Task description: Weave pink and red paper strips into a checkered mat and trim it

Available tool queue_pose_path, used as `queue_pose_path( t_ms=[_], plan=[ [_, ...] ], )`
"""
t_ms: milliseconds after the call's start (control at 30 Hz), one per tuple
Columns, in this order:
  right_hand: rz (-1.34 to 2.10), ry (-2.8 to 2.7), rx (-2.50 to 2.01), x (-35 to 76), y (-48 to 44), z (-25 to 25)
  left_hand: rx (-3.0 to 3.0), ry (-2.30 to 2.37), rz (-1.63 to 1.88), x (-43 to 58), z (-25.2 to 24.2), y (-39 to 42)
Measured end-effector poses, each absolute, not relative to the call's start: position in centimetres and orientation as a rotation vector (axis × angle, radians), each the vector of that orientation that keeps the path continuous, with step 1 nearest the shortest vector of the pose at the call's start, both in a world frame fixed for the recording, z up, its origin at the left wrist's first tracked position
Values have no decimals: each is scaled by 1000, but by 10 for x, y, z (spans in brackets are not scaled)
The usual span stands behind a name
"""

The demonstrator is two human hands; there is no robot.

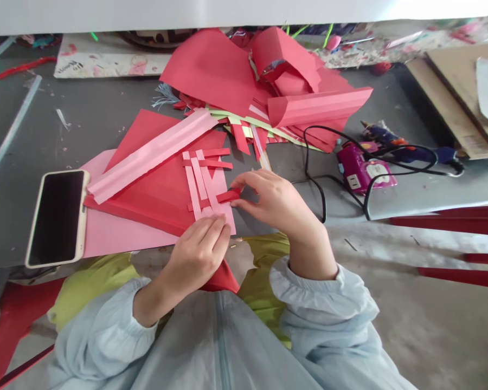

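Grey work table over a concrete floor, bright light at the far right.
Matte grey tabletop (106, 116), scuffed. A plain white wall band (187, 13) runs along its far edge and is blown out bright toward the far right corner. Rough grey concrete floor (410, 325) lies below the near edge. Red plastic furniture rails (451, 222) sit at the right edge.

The person wears a pale blue-grey top (211, 352) with a straight front seam (222, 346) at six o'clock. The left sleeve (106, 330) and right sleeve (321, 295) end in gathered cuffs; the left hand (197, 254) and right hand (274, 203) are bare.
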State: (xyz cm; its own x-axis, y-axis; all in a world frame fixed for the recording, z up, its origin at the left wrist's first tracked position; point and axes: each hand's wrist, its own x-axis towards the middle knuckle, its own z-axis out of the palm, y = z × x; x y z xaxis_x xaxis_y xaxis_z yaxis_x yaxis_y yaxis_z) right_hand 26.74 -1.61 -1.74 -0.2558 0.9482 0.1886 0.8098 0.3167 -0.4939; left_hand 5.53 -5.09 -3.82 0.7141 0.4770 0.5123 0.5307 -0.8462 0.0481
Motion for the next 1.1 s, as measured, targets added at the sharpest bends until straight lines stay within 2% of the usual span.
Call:
queue_pose_path(
  t_ms=[500, 1100],
  plan=[
    [457, -2056, -1734, 255, -16, -19, -2816, -811, -748, 54, -42, -51],
    [491, -2188, -1579, 252, -15, -17, -2805, -810, -755, 54, -40, -51]
  ],
)
